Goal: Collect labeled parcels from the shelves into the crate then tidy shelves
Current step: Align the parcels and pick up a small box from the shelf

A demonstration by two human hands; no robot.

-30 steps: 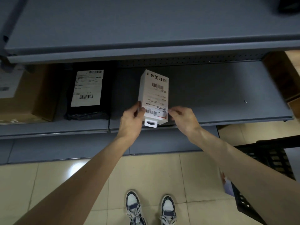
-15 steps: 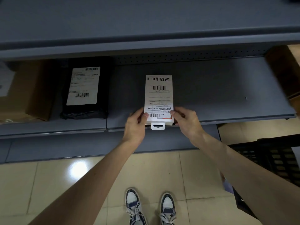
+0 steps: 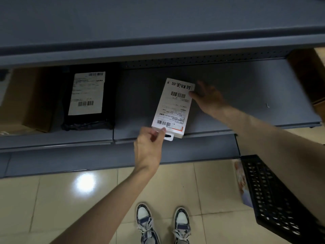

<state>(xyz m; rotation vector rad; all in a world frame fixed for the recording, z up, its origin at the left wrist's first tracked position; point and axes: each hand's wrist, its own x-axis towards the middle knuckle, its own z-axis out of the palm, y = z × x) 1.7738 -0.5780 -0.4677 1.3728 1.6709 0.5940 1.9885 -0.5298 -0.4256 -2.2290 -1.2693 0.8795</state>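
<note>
Nearest, two sneakers [image 3: 163, 224] on the tiled floor [image 3: 52, 199]; black slotted crate [image 3: 274, 198] at the floor's right side, partly behind the right forearm. Left hand [image 3: 149, 147] at the shelf [image 3: 237, 95] front edge, thumb and curled fingers pinching the near left corner of the white labeled box [image 3: 173, 108]. Box lying flat, label up, slightly skewed, hang tab overhanging the front edge near the shelf middle. Right hand [image 3: 207, 97] farther in, fingers spread and fairly straight, thumb touching the box's far right edge; no grip seen. Left of the box, apart from it, black bagged parcel [image 3: 88, 101] with white label. Cardboard box [image 3: 26, 99] at the shelf's left end.
</note>
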